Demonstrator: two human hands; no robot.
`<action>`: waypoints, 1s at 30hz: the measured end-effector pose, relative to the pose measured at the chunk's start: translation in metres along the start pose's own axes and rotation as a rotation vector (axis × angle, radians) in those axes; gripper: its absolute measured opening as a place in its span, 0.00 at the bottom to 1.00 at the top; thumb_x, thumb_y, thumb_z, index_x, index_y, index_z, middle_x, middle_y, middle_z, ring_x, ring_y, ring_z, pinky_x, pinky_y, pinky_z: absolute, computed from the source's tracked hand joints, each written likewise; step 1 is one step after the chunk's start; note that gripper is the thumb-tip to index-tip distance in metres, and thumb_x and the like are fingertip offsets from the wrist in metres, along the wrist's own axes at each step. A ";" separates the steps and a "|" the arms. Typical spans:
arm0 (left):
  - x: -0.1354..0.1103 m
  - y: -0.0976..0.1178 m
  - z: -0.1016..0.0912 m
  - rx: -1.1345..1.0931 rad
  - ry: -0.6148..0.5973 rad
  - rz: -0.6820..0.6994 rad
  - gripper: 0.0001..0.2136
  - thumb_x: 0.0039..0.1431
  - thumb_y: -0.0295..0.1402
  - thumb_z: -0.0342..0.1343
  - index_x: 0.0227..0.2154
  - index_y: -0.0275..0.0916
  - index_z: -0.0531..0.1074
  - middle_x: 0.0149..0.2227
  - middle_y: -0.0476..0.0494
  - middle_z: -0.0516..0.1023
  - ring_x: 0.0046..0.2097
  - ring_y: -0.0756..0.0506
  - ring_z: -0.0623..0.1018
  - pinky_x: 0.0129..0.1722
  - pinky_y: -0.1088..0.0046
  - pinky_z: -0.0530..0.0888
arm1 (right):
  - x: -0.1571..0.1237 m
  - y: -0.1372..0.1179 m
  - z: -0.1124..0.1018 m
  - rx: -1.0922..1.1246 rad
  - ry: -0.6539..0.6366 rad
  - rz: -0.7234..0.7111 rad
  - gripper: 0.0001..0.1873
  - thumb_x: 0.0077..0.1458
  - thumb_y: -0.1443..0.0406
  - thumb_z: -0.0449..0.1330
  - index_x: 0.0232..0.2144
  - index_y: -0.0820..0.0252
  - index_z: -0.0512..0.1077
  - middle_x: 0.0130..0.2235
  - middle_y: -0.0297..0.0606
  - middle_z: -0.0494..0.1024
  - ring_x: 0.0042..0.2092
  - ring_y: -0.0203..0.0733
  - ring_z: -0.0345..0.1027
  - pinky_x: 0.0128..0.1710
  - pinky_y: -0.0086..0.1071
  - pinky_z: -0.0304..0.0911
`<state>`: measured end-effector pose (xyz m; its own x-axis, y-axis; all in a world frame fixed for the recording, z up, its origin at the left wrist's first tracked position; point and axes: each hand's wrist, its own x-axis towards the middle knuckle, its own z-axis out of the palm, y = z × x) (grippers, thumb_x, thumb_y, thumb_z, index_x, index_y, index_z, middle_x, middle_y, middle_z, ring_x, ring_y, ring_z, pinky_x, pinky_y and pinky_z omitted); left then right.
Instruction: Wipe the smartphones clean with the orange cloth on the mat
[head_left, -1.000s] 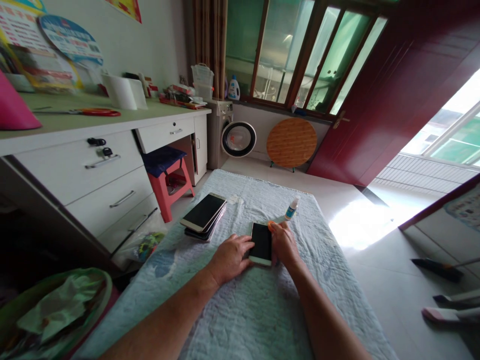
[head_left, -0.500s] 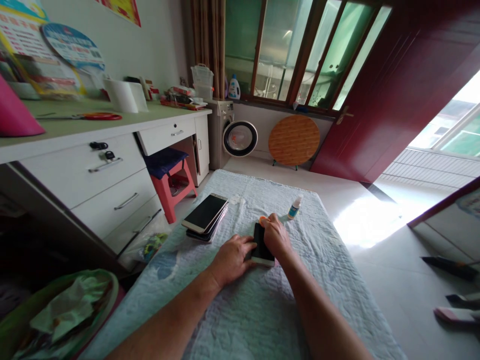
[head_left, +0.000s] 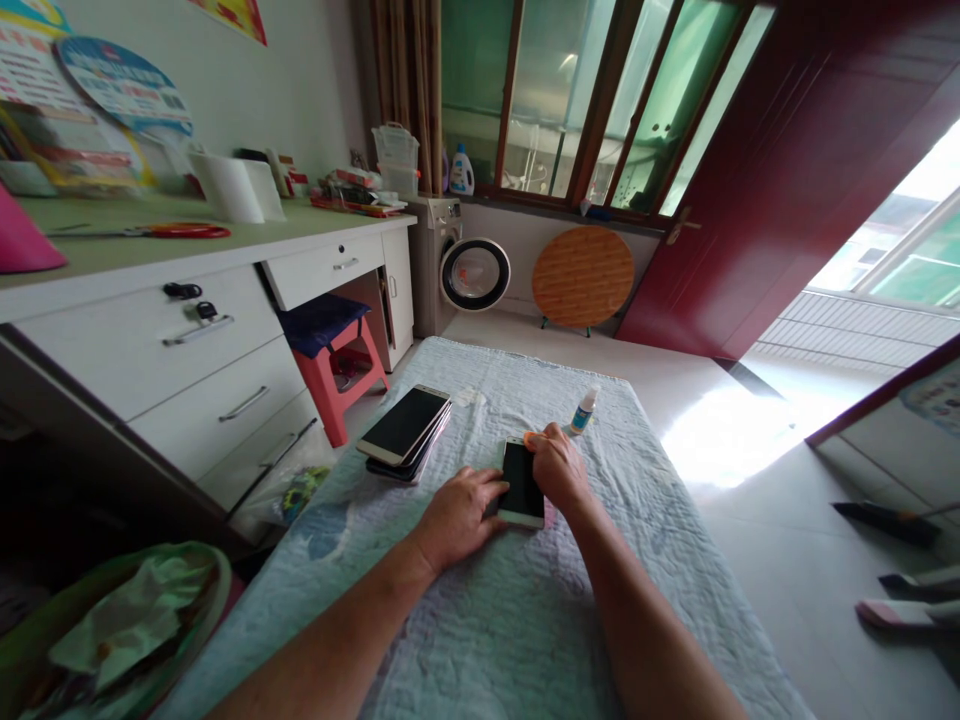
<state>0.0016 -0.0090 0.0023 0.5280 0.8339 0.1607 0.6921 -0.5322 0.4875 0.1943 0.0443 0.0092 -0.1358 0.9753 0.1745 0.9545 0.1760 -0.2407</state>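
Observation:
A smartphone [head_left: 523, 485] with a dark screen and pale edges lies face up on the cloth-covered table. My left hand [head_left: 461, 510] rests at its left side, fingers and thumb holding that edge. At the upper right of the phone is my right hand [head_left: 560, 468], its fingers closed on a small orange piece [head_left: 531, 441], perhaps a cloth or pad, mostly hidden by the fingers. Just beyond the right hand stands a small white bottle [head_left: 583, 410] with a blue label. To the left is a stack of several smartphones [head_left: 405, 428], a gold-rimmed one on top.
A pale quilted cloth [head_left: 480, 630] covers the table. On the left are a desk with drawers [head_left: 240, 400], a pink stool [head_left: 341, 385] and a bin [head_left: 214, 610] with crumpled waste. A washing machine [head_left: 435, 265] and a round wooden tabletop [head_left: 583, 277] stand at the back.
My right hand has shifted with the orange piece toward the phone's right edge, so more of the screen shows. My left hand keeps its place at the phone; the view has turned slightly.

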 end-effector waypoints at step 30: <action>0.000 0.003 -0.003 -0.033 0.013 0.009 0.18 0.57 0.35 0.63 0.51 0.41 0.73 0.55 0.45 0.74 0.53 0.39 0.72 0.56 0.62 0.68 | 0.010 -0.022 0.017 -0.026 0.012 -0.216 0.15 0.67 0.64 0.47 0.35 0.56 0.73 0.40 0.39 0.69 0.42 0.40 0.61 0.42 0.28 0.54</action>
<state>0.0027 -0.0103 0.0065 0.5274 0.8312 0.1760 0.6709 -0.5345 0.5141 0.1674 0.0528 0.0002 -0.3347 0.9135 0.2311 0.9101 0.3770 -0.1719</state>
